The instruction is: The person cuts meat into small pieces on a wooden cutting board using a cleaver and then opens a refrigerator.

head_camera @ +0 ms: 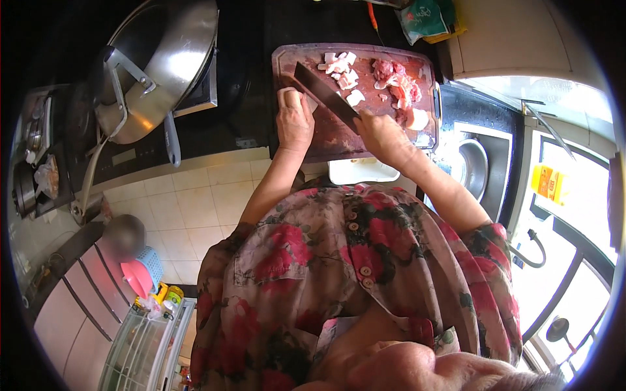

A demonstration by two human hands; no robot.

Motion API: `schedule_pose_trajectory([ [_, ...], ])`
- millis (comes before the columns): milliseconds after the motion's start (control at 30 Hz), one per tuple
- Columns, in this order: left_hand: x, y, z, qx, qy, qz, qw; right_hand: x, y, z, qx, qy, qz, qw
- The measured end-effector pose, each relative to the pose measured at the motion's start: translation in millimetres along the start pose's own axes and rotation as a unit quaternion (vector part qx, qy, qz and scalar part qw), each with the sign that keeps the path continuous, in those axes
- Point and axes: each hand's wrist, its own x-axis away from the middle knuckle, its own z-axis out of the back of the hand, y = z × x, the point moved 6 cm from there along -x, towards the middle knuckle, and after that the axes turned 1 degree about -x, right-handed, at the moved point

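Observation:
My right hand grips the handle of a broad-bladed kitchen knife. Its dark blade slants up and left across a worn brown cutting board. At the board's left side, my left hand presses with bent fingers on a pale piece of meat or fat, mostly hidden under them. Just beyond the blade lie cut white pieces of fat, with one more white piece close to the edge. Pinkish-red raw meat is heaped on the right, near a pale chunk.
A large steel wok sits on the stove at left, a grey handle jutting toward me. Below the board's front edge is a white plastic tray. To the right, a sink holds a metal basin. Green packaging lies behind the board.

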Motion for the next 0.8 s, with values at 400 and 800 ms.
schedule_pose_trajectory([
  [400, 4, 2, -1, 0.008, -0.016, 0.026, 1.000, -17, -7, 0, -0.065, -0.042, 0.015, 0.997],
  [800, -2, 5, -4, -0.012, 0.001, -0.025, 1.000, -75, -33, 2, -0.008, -0.023, 0.079, 0.997],
])
